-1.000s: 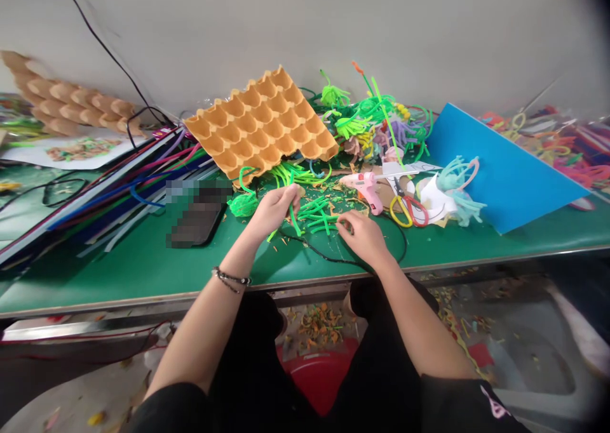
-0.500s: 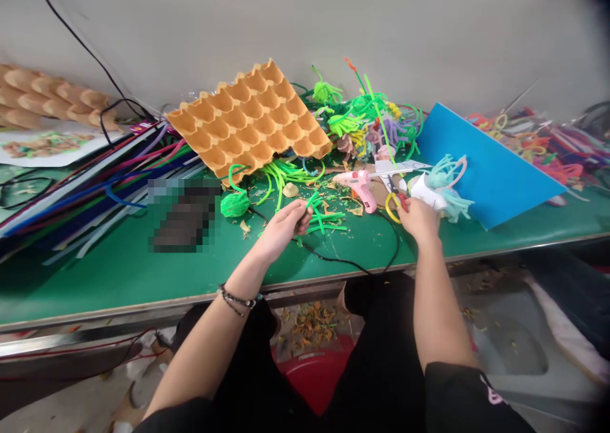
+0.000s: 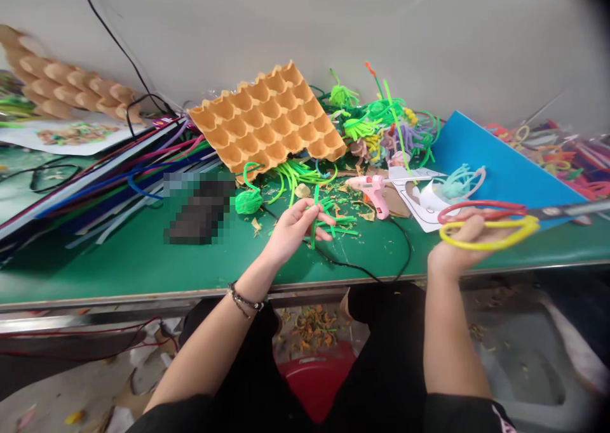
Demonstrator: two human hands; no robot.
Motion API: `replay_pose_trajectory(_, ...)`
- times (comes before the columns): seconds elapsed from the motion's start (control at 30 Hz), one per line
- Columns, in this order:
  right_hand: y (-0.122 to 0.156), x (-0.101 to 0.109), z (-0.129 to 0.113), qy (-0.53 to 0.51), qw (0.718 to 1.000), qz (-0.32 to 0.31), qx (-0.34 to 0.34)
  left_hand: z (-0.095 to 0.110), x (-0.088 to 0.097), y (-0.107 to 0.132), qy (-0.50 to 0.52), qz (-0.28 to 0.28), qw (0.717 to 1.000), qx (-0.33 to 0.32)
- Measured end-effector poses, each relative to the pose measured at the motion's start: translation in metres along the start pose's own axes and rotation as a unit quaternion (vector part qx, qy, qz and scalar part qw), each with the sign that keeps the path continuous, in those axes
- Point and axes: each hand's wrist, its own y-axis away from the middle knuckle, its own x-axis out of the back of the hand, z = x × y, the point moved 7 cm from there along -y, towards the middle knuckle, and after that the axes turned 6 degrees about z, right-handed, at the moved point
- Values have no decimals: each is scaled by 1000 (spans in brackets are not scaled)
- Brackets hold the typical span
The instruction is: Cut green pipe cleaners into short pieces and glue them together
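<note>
My left hand (image 3: 291, 227) pinches a short green pipe cleaner (image 3: 315, 212) between thumb and finger, above the middle of the table. Several cut green pipe cleaners (image 3: 344, 219) lie beyond its fingertips. In my right hand (image 3: 450, 255) is a pair of scissors (image 3: 512, 233) with red and yellow handles, raised over the table's right side, blades pointing right. Whether the blades are apart is not clear. Between the hands lies a pink glue gun (image 3: 376, 195), its black cord running toward the table's front. A green wrapped ball (image 3: 248, 201) with a curled stem sits left of my left hand.
A brown egg tray (image 3: 271, 119) leans at the back, beside piled pipe-cleaner flowers (image 3: 376, 122). A blue board (image 3: 495, 160) and white cut paper (image 3: 419, 207) lie to the right. Long pipe-cleaner bundles (image 3: 109, 185) and a pixelated dark object (image 3: 200, 214) are on the left.
My right hand has picked up the scissors and moved right and up with them. My left hand still pinches the green pipe cleaner, its other fingers more spread. The view has shifted slightly.
</note>
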Motion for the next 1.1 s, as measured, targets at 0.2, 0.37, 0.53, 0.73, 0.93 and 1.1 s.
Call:
replay_pose_trajectory(0.2, 73, -62, -76, -109, 961, -249, -56, 19, 7, 12, -116, 79, 980, -139)
replay_pose_trajectory(0.37, 130, -95, -71, -153, 871, -426, -193, 44, -2, 28, -208, 144, 933, -257)
replay_pose_trajectory(0.53, 137, -101, -82, -200, 835, -491, -146, 62, -26, 37, -247, 133, 902, -329)
replay_pose_trajectory(0.73, 135, -100, -84, -169, 849, -497, -70, 65, -37, 40, -342, 118, 841, -401)
replay_pose_trajectory(0.93, 132, -101, -83, -173, 858, -478, -72, 59, -41, 38, -377, 70, 819, -426)
replay_pose_trajectory(1.1, 128, -102, -85, -132, 864, -483, -52, 61, -40, 38, -384, 53, 814, -434)
